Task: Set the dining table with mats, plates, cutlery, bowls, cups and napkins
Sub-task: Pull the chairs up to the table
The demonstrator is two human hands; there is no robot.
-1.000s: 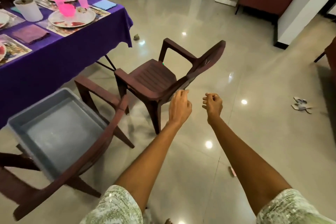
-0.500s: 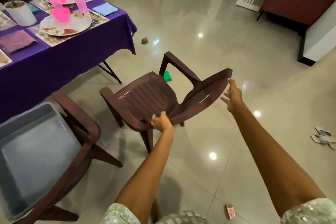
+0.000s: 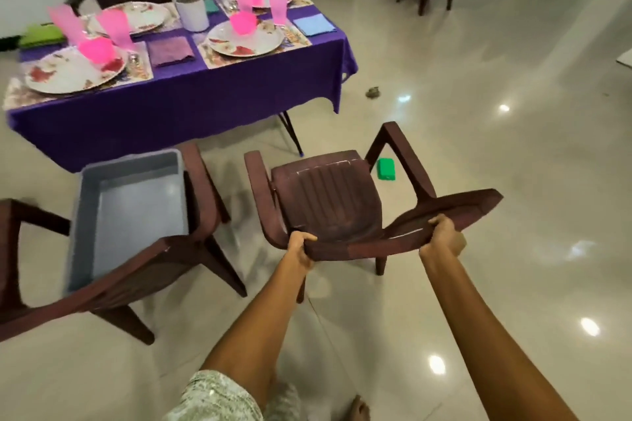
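While the purple-clothed tabletop (image 3: 171, 102) at the far left already carries floral mats, floral white plates (image 3: 246, 39), pink plastic bowls, pink cups and folded napkins, the step in hand looks like seating, not laying: both hands are on the dark brown plastic armchair (image 3: 325, 195) that stands near, right of the tabletop's corner. The left hand (image 3: 301, 247) grips the near left edge of the backrest, fingers curled over its rim; the right hand (image 3: 443, 236) grips the same backrest further right, fingers wrapped round its top edge. The place settings lie well apart from both hands, far and to the left. A second brown chair at the near left holds a grey plastic tub (image 3: 126, 212), and a small green block (image 3: 385, 168) lies on the floor just beyond the held chair. Next, the chair likely needs swinging left and pushing in toward the tabletop, clear of that block and the table's leg
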